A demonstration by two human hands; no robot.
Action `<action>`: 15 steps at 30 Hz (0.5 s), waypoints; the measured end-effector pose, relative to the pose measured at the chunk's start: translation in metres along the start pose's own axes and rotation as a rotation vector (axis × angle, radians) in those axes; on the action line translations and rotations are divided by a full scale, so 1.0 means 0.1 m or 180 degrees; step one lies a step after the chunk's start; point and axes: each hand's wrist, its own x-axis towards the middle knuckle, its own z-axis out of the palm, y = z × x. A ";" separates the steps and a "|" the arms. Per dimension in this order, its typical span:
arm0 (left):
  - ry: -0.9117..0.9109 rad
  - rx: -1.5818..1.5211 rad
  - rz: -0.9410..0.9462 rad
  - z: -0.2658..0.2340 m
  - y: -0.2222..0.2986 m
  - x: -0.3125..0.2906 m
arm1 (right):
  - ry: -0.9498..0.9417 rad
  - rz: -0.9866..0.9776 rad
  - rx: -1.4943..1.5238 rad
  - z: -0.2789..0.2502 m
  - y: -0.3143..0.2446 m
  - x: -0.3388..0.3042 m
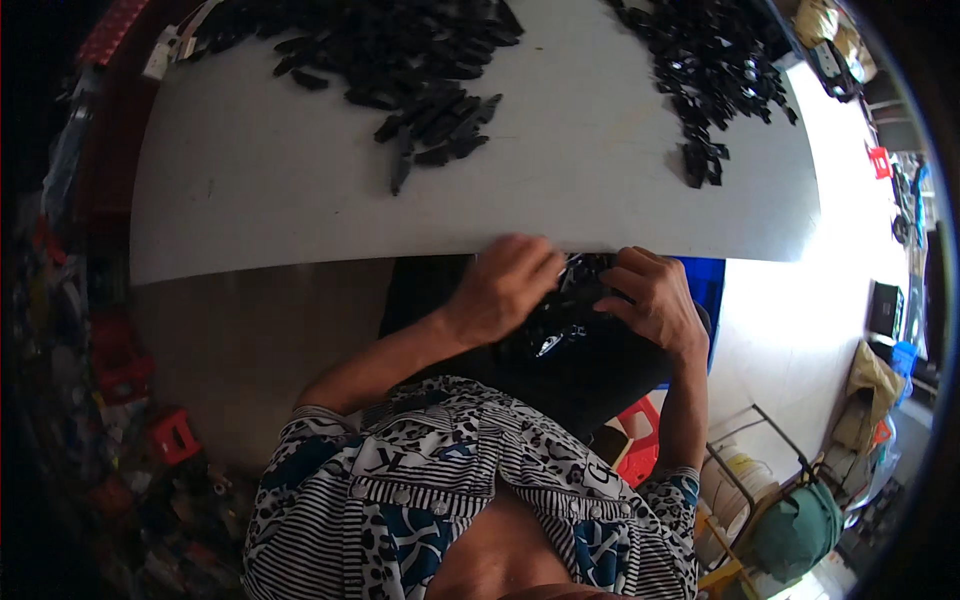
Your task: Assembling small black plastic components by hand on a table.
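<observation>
My left hand (505,287) is at the near edge of the pale table, its fingers curled in and slightly blurred. Whatever it grips is hidden. Across from it, my right hand (655,297) has its fingers bent over and its thumb turned inward; I cannot make out what lies in them. Below and between the two hands are glossy black plastic pieces (552,341), over my dark-clad lap. Two heaps of similar parts lie on the table: long, matt black pieces (430,125) on the left and smaller, shiny black pieces (708,90) on the right.
The table's (330,200) near edge runs just above my wrists. A blue bin (705,285) stands beside my right forearm. Red stools (174,436) are on the floor at left and another red one (640,440) is near my right elbow. A metal-framed cart (760,480) stands at lower right.
</observation>
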 end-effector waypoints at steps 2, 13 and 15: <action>0.0292 0.0524 -0.0294 -0.13 -0.21 -0.04 | 0.0089 0.0090 0.0146 -0.04 0.06 -0.05; 0.0312 0.1635 -0.1072 -0.37 -0.76 0.30 | 0.1757 0.2154 -0.1714 -0.30 0.82 0.43; 0.0321 0.0992 -0.0737 -0.31 -0.68 0.34 | 0.1608 0.2089 -0.1926 -0.21 0.90 0.47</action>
